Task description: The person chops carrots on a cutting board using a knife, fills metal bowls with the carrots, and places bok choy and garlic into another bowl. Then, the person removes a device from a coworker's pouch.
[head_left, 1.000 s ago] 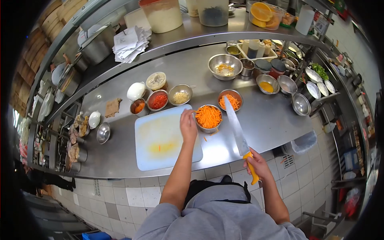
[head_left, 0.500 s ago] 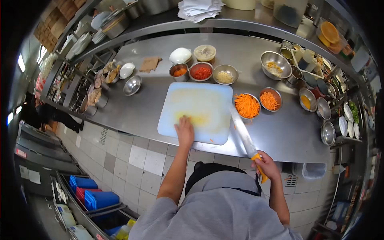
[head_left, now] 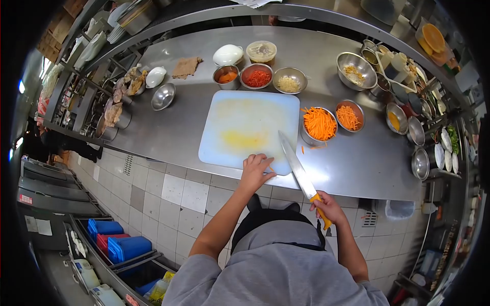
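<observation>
My right hand [head_left: 328,206] is wrapped round the yellow handle of a large kitchen knife [head_left: 300,168]. Its blade points up and left, with the tip over the right side of a white cutting board [head_left: 250,112]. At the board's front edge rests my left hand [head_left: 256,172], thumb and fingers apart, beside a small carrot shred [head_left: 271,169]. A yellow stain marks the middle of the board. Right of the board stands a steel bowl heaped with shredded carrot [head_left: 319,124], a few shreds lying on the counter beside it.
Behind the board are bowls of red shreds [head_left: 256,78], chopped pale pieces [head_left: 288,84] and orange pieces [head_left: 226,77]. A second carrot bowl [head_left: 349,116] and a wide steel bowl [head_left: 356,71] stand right. A brown cloth [head_left: 187,67] lies back left. A shelf [head_left: 306,23] overhangs the counter.
My left hand has moved from the board's middle to its front edge, toward the right, near the carrot shred. The knife has shifted left, its tip now over the board.
</observation>
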{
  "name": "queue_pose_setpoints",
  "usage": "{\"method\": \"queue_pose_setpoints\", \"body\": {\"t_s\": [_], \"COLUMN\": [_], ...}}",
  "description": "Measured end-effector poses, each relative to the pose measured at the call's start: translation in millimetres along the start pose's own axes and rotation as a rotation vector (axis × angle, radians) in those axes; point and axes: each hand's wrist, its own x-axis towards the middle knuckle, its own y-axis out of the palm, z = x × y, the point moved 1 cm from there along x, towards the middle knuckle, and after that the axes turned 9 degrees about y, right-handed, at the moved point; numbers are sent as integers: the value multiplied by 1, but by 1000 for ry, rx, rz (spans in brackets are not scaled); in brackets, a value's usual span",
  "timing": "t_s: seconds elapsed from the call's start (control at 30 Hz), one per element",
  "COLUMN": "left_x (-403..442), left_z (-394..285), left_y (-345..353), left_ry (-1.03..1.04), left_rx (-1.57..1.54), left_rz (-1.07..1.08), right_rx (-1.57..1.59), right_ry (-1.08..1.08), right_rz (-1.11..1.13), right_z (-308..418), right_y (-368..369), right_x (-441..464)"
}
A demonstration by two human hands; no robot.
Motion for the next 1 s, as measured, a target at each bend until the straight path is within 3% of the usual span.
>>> {"method": "queue_pose_setpoints", "body": {"t_s": [0.27,0.43,0.53,0.8,1.0], "left_x": [-7,-3,-5,1,0], "left_z": [20,15,6,11,7], "left_y": [14,19,15,8,16], "left_ry": [68,-124,-137,-137,-80], "left_rx": [-149,-119,-114,-181,-197], "left_rz": [33,-109,-121,122,35], "right_rx": [-1,-26,-23,-31,-78], "right_ry": [41,56,60,48,92], "right_rz": [97,124,146,172,218], "right_z": [-6,-7,-7,-11,-8], "right_y": [3,-2,-8,-15,-9], "right_x": [-6,-10,-10,-14,-25]}}
